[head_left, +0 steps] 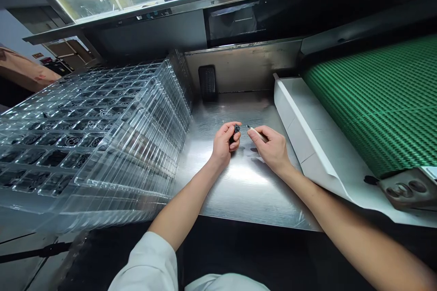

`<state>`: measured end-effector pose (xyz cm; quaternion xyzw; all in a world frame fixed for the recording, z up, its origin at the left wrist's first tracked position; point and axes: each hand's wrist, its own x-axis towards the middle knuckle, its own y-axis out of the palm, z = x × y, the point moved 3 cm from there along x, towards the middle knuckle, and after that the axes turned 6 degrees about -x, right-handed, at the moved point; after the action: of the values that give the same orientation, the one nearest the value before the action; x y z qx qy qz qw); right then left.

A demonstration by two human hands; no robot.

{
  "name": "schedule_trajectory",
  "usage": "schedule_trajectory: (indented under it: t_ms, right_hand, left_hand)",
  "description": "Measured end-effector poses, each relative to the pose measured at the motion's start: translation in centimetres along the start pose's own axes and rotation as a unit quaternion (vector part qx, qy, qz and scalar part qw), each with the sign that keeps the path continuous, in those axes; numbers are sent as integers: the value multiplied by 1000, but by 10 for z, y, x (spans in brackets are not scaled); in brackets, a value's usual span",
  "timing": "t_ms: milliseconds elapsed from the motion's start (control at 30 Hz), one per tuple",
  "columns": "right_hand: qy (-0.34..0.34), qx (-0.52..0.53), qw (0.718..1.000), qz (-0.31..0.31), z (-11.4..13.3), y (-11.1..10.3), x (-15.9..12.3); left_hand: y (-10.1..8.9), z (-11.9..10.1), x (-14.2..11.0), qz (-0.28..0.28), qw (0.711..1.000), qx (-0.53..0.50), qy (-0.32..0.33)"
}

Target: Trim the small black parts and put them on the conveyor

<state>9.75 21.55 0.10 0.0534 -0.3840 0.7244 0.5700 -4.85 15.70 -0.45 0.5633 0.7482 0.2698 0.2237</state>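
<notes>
At far left, a brown cardboard carton (23, 70) sat beyond the edge of a tall stack of clear plastic trays (136, 145). Each tray was moulded into rows of square cells, and many cells held dark round-faced parts (72, 141). The stack stood directly beside a stainless-steel worktop (246, 191), which ran back to a metal rear wall. A black ribbed block (207, 82) stood upright against that wall, below a dark display panel (235, 25).

Centre: the person's forearms reached forward over the worktop, with a white sleeve (146, 263) visible at the lower edge of the view. The left hand (223, 145) was curled almost closed around a small black part (235, 132), pinching it between thumb and fingers above the steel, with its round face showing at the fingertips. The right hand (269, 148), only partly closed, held a slim pale tool (257, 133) between thumb and forefinger. The tool's metal tip pointed left, just beside the small black part and not visibly touching it.

At right, a white plastic guard (300, 132) bordered the worktop. Beyond it lay a green woven conveyor belt (382, 100), with a grey metal bracket (406, 188) at its near corner.
</notes>
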Motion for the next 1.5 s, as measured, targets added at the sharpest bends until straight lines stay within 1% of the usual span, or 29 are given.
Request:
schedule_trajectory:
  t_ms: [133,233,367,467,567,700,767,867,1100,1267,1333,1433,1500]
  right_hand:
    - [6,59,998,23,-1,5,0]
    - [16,84,995,47,-5,9,0]
    - [5,78,996,32,-8,9,0]
    - [8,72,997,24,-8,8,0]
    - [6,68,997,20,-7,8,-1]
    - [-28,65,997,20,-1,8,-2]
    - [-43,63,997,29,2,10,-3]
    - [-61,62,995,44,6,14,-4]
    - [-73,51,993,72,3,24,-8]
    - [-100,76,990,68,4,24,-9]
    - [-94,98,989,59,4,21,-8]
    - [-34,118,992,33,-2,17,-4]
    - [16,126,992,17,-9,14,-1]
  left_hand:
    - [3,10,0,32,999,13,-23]
    - [7,15,-2,43,998,38,-37]
    - [7,16,-2,49,997,47,-29]
    - [3,16,0,23,999,24,-35]
    - [-1,15,2,-28,999,-11,-45]
    - [-2,11,2,-105,990,-77,-47]
    - [0,8,1,-126,985,-113,-39]
    - [4,7,0,-131,980,-149,-32]
    - [10,12,-4,-111,977,-177,-34]
    - [10,13,-4,-92,981,-164,-38]
    - [6,13,-3,-97,985,-138,-36]
    - [-2,12,1,-115,991,-59,-27]
    - [-4,11,2,-102,994,1,-24]
